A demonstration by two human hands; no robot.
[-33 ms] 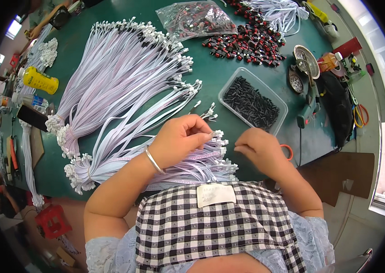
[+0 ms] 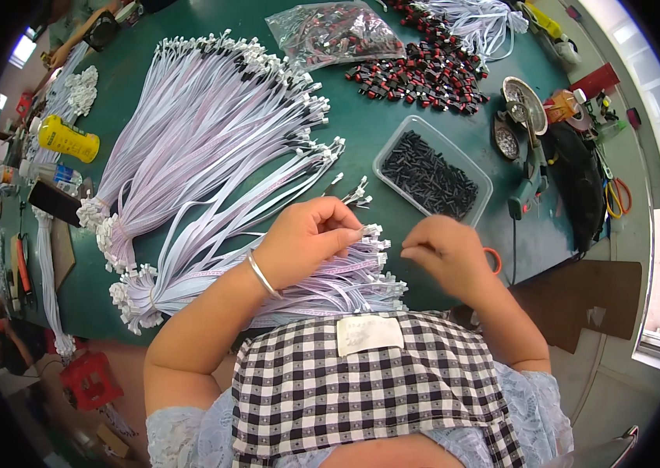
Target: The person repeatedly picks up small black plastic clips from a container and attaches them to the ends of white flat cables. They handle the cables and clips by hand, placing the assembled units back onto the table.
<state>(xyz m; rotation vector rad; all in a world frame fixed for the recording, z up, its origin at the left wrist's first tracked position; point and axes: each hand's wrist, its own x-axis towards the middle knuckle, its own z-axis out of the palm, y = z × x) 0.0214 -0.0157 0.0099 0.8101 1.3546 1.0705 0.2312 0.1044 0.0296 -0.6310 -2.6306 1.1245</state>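
My left hand, a metal bangle on its wrist, is closed in a pinch at the connector end of a white flat cable. Under it spreads a bundle of such cables, white plugs at their tips. To the right, apart from the cables, my right hand has thumb and fingertips pressed together. Anything between them is too small to make out. Just beyond that hand stands a clear plastic tub holding many short black tubes.
Larger cable bundles fan out on the green table. Behind the tub lie a heap of red-and-black parts and a clear bag. A green hot-air gun stands right; orange-handled scissors lie beside my right hand.
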